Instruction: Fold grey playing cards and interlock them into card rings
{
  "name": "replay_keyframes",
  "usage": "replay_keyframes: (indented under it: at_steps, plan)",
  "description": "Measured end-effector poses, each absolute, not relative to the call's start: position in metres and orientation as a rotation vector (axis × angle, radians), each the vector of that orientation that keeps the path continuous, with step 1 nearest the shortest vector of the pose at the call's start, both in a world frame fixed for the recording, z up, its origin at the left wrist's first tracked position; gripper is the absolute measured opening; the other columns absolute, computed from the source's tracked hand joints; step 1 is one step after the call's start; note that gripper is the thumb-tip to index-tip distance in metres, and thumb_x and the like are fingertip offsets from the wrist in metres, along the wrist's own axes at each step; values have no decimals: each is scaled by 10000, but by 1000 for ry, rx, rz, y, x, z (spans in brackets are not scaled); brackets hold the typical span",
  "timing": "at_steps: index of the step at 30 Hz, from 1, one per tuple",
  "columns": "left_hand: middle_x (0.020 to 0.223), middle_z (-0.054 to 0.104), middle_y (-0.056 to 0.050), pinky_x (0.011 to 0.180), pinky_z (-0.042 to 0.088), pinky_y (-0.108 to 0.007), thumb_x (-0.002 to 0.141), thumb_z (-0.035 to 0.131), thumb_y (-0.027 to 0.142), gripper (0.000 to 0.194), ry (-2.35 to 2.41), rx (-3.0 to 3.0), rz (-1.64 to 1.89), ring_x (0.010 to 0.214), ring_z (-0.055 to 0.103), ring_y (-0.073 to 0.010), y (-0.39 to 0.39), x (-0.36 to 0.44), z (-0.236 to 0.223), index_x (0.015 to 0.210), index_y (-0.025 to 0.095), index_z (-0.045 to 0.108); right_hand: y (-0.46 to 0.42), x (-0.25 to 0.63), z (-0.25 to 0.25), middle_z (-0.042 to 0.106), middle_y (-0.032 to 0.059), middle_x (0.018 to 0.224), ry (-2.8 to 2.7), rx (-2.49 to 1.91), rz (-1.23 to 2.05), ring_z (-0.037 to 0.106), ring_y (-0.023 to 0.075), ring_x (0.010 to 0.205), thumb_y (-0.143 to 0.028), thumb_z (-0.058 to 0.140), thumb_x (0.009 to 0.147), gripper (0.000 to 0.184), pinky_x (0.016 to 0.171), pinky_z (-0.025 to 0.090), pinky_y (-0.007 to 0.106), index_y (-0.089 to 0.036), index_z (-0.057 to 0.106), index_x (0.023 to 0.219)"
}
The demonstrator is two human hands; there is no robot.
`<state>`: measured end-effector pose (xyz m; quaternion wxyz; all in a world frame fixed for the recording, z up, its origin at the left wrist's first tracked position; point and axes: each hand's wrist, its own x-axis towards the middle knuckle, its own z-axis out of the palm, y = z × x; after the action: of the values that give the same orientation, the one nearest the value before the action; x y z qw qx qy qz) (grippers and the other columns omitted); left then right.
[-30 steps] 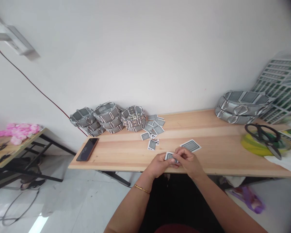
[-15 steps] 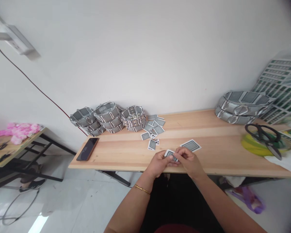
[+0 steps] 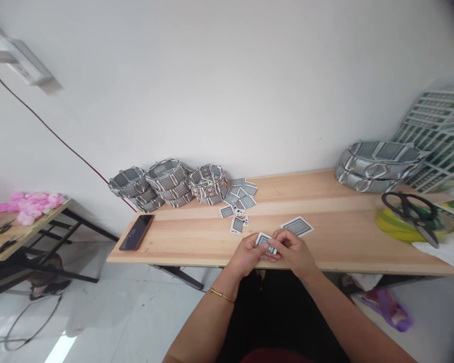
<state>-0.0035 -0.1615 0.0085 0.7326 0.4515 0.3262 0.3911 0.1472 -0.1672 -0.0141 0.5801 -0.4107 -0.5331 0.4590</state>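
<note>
Both of my hands meet over the front edge of a light wooden table (image 3: 325,201). My left hand (image 3: 247,254) and my right hand (image 3: 293,249) pinch the same grey-backed playing card (image 3: 264,240), fingers closed on it. Just beyond my right hand a flat playing card (image 3: 297,226) lies face down. Several loose cards (image 3: 239,204) are scattered farther back, some face up.
Stacks of woven card baskets (image 3: 170,184) stand at the back left, wider ones (image 3: 378,164) at the back right. A black phone (image 3: 136,232) lies at the left. Black scissors (image 3: 410,212) rest on a yellow-green roll. A side table with pink flowers (image 3: 26,204) stands to the left.
My hands have shifted slightly away from me with the card, and my fingers have worked on it. Everything else is still.
</note>
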Motion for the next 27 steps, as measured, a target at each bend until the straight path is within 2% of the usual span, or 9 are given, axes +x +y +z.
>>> replay_keyframes:
  at_steps: [10,17,27]
  plan:
    - [793,662,-55,717,538,-338,705,734,379,403,680,979,874,706,671,-182,-161,-4,6,950,110,561,-166,147,-16,538,-1,772,-1228,-971,1085,514,137,700,-344,680,773,238,632,434,254,-211,508,676]
    - [796,678,-54,734,535,-328,649,783,320,421,696,947,893,695,668,-170,-160,-3,6,949,109,577,-166,146,-16,534,-3,784,-1191,-976,1086,516,133,702,-325,683,771,228,634,436,255,-211,510,676]
    - [718,668,-48,706,543,-328,677,756,353,364,710,943,950,663,660,-167,-161,-2,1,875,96,590,-168,146,-11,524,-7,759,-1209,-962,1106,505,127,667,-340,677,772,245,605,437,251,-211,499,665]
